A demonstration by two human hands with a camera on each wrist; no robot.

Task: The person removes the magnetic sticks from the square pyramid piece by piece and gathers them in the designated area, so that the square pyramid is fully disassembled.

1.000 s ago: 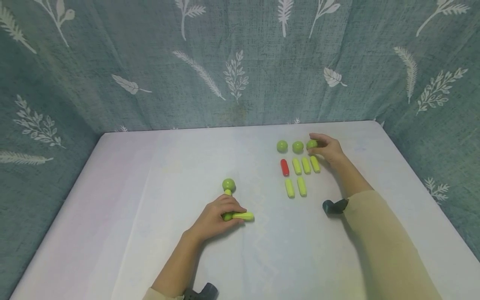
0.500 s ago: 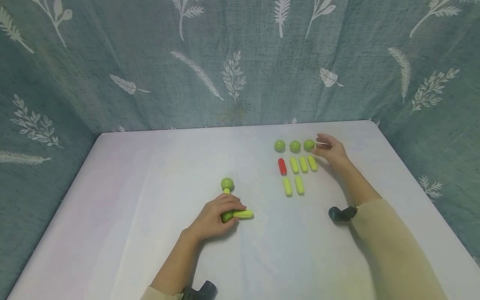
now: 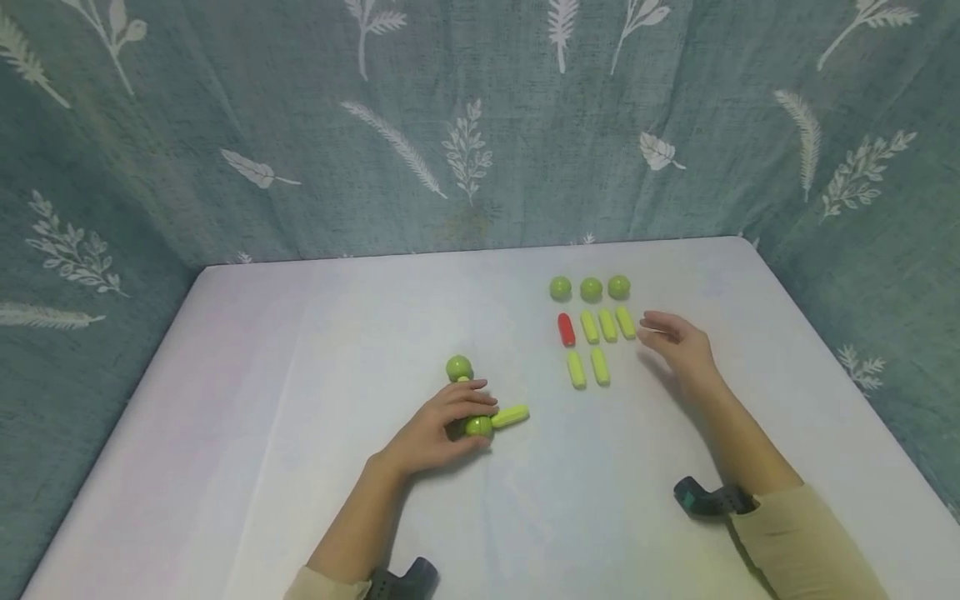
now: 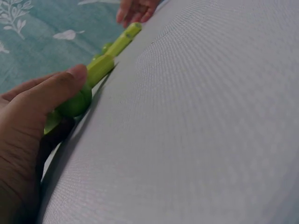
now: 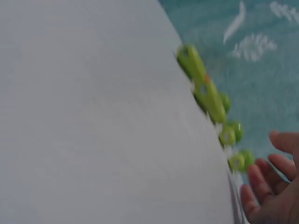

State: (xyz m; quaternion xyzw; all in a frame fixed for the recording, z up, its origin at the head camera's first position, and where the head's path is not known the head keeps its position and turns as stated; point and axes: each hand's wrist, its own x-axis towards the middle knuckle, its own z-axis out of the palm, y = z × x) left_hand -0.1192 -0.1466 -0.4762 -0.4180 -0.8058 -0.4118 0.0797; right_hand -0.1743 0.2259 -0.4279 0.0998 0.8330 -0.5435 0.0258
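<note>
My left hand (image 3: 448, 425) curls its thumb and fingers round a green ball (image 3: 478, 427), with a ridged yellow-green stick (image 3: 512, 416) pointing out of it to the right. A second green ball (image 3: 459, 367) lies just beyond the knuckles; a stick end shows beside it, the rest hidden under the fingers. In the left wrist view the thumb (image 4: 70, 84) lies along the held ball (image 4: 77, 103) and stick (image 4: 100, 71). My right hand (image 3: 681, 346), loosely bent and holding nothing, hovers right of the yellow-green sticks (image 3: 626, 322).
A row of green balls (image 3: 591, 289) lies at the back right of the white table (image 3: 337, 333). Before it are a red stick (image 3: 566, 329) and several yellow-green sticks (image 3: 576, 369). A patterned teal cloth (image 3: 300, 192) hangs behind the table.
My right hand has let go of the rightmost ball and drawn back toward me. My left hand's ball and stick have shifted right, the stick now angling slightly away.
</note>
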